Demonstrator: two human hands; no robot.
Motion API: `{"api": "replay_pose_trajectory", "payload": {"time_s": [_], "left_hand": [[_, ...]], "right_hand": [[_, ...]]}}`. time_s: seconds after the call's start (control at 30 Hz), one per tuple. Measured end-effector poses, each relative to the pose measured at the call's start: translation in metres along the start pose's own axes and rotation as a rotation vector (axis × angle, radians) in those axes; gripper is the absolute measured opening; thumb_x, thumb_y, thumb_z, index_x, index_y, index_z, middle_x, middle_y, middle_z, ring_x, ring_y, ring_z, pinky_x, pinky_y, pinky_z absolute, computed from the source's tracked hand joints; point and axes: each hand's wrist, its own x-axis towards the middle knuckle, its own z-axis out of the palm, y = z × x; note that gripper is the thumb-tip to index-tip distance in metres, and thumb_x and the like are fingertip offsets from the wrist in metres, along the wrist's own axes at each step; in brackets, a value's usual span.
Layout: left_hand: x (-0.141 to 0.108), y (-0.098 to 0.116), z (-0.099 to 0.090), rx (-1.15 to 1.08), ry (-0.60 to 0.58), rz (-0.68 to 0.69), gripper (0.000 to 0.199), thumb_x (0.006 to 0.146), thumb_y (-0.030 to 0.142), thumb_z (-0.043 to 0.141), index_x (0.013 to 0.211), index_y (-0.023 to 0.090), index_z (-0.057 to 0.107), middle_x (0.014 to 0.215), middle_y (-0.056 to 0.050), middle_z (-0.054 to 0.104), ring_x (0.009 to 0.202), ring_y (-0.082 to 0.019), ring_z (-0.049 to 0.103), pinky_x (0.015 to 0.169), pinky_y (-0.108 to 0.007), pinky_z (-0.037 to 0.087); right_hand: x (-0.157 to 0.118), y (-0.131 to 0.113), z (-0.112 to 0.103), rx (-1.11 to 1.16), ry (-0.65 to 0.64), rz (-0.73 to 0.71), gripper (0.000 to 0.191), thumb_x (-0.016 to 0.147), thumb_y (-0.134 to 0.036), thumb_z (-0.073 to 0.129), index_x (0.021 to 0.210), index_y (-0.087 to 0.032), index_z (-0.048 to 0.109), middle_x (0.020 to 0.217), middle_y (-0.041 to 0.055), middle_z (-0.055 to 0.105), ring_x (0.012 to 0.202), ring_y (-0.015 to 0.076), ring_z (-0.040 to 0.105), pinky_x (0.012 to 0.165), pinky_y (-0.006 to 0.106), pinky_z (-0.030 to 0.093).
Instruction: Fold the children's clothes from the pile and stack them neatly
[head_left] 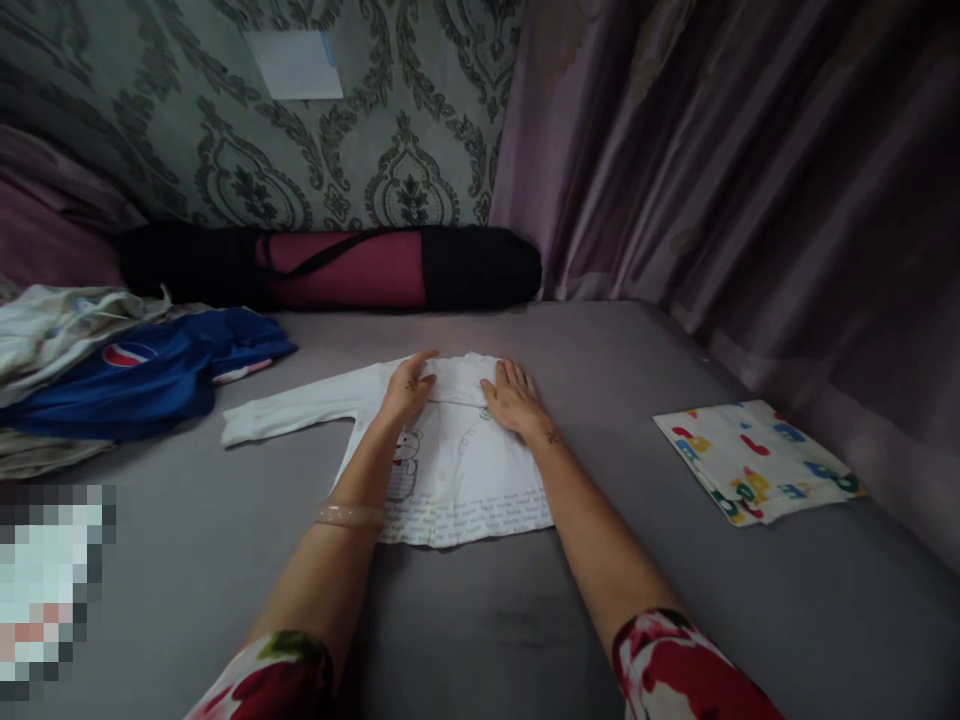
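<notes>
A small white long-sleeved shirt (450,470) lies spread on the grey sheet, with a bear drawing on its front and rows of print along the hem. One sleeve (292,403) stretches out to the left; the other sleeve does not show. My left hand (409,388) rests on the shirt near its left shoulder, thumb apart from the fingers, which are partly hidden. On the upper right of the shirt, my right hand (516,398) lies flat with its fingers stretched out. Neither hand grips the cloth visibly.
A folded cloth with colourful letters (757,460) lies to the right. At the left is a heap of clothes with a blue garment (180,365). A long black and maroon bag (352,268) lies along the wall, and purple curtains (600,150) hang at the right.
</notes>
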Motion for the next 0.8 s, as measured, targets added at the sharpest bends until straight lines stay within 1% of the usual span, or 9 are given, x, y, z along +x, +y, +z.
{"api": "replay_pose_trajectory", "payload": {"time_s": [0.1, 0.2, 0.3, 0.37, 0.5, 0.6, 0.7, 0.73, 0.8], "left_hand": [[0.000, -0.006, 0.001, 0.102, 0.033, 0.066, 0.042, 0.080, 0.019, 0.052, 0.120, 0.017, 0.065, 0.110, -0.009, 0.063, 0.099, -0.022, 0.058, 0.096, -0.036, 0.044], [-0.001, -0.012, 0.001, 0.175, 0.070, 0.105, 0.039, 0.080, 0.019, 0.051, 0.117, 0.015, 0.065, 0.107, -0.011, 0.061, 0.099, -0.023, 0.058, 0.096, -0.036, 0.044], [-0.002, -0.016, 0.002, 0.237, 0.067, 0.148, 0.038, 0.081, 0.018, 0.048, 0.115, 0.013, 0.064, 0.106, -0.013, 0.058, 0.100, -0.024, 0.057, 0.096, -0.037, 0.044], [-0.002, -0.016, 0.004, 0.290, 0.060, 0.156, 0.038, 0.081, 0.016, 0.045, 0.114, 0.013, 0.064, 0.103, -0.012, 0.057, 0.100, -0.024, 0.056, 0.096, -0.038, 0.044], [-0.005, -0.009, 0.006, 0.421, 0.057, 0.116, 0.038, 0.076, 0.010, 0.046, 0.108, 0.013, 0.065, 0.099, -0.012, 0.057, 0.102, -0.026, 0.053, 0.095, -0.040, 0.043], [-0.015, 0.001, -0.004, 0.554, 0.023, 0.093, 0.044, 0.074, 0.006, 0.046, 0.114, 0.014, 0.062, 0.115, -0.015, 0.055, 0.111, -0.029, 0.050, 0.098, -0.042, 0.041], [-0.036, 0.008, -0.023, 0.671, -0.011, 0.086, 0.051, 0.076, 0.006, 0.046, 0.125, 0.014, 0.056, 0.134, -0.020, 0.046, 0.121, -0.032, 0.047, 0.100, -0.043, 0.040], [-0.045, 0.009, -0.028, 0.685, -0.020, 0.096, 0.051, 0.077, 0.006, 0.045, 0.127, 0.013, 0.054, 0.136, -0.020, 0.045, 0.122, -0.033, 0.046, 0.100, -0.044, 0.040], [-0.065, 0.007, -0.035, 0.683, -0.051, 0.140, 0.049, 0.081, 0.008, 0.043, 0.130, 0.013, 0.051, 0.134, -0.020, 0.048, 0.123, -0.032, 0.047, 0.102, -0.045, 0.041]], "right_hand": [[-0.002, 0.001, 0.002, -0.023, 0.016, -0.002, 0.068, 0.101, -0.046, 0.022, 0.152, -0.002, 0.023, 0.161, 0.0176, 0.016, 0.148, 0.0283, 0.012, 0.119, 0.044, 0.009], [-0.002, 0.002, 0.005, -0.044, 0.046, -0.003, 0.069, 0.100, -0.046, 0.022, 0.152, 0.000, 0.024, 0.160, 0.0180, 0.018, 0.148, 0.0288, 0.014, 0.119, 0.043, 0.009], [-0.001, 0.003, 0.008, -0.058, 0.062, -0.004, 0.068, 0.100, -0.045, 0.023, 0.151, 0.000, 0.025, 0.159, 0.0183, 0.020, 0.147, 0.0292, 0.016, 0.118, 0.043, 0.010], [-0.001, 0.004, 0.010, -0.061, 0.073, -0.011, 0.068, 0.100, -0.044, 0.023, 0.151, 0.000, 0.027, 0.159, 0.0182, 0.020, 0.147, 0.0290, 0.017, 0.118, 0.042, 0.011], [-0.001, 0.004, 0.010, -0.076, 0.077, -0.008, 0.067, 0.100, -0.044, 0.023, 0.151, -0.002, 0.026, 0.159, 0.0177, 0.020, 0.147, 0.0279, 0.017, 0.118, 0.042, 0.011], [0.000, 0.001, 0.003, -0.095, 0.002, 0.018, 0.067, 0.100, -0.044, 0.022, 0.153, -0.003, 0.023, 0.161, 0.0171, 0.016, 0.148, 0.0276, 0.013, 0.118, 0.042, 0.011], [0.005, -0.003, -0.007, -0.104, -0.100, 0.045, 0.068, 0.100, -0.045, 0.022, 0.153, -0.002, 0.020, 0.161, 0.0179, 0.013, 0.148, 0.0285, 0.011, 0.118, 0.045, 0.011], [0.007, -0.005, -0.010, -0.109, -0.113, 0.047, 0.068, 0.100, -0.045, 0.023, 0.153, -0.001, 0.021, 0.161, 0.0186, 0.013, 0.148, 0.0288, 0.011, 0.118, 0.047, 0.010], [0.010, -0.009, -0.013, -0.121, -0.075, 0.019, 0.067, 0.100, -0.043, 0.023, 0.152, 0.000, 0.022, 0.160, 0.0195, 0.015, 0.148, 0.0285, 0.011, 0.119, 0.047, 0.007]]}}
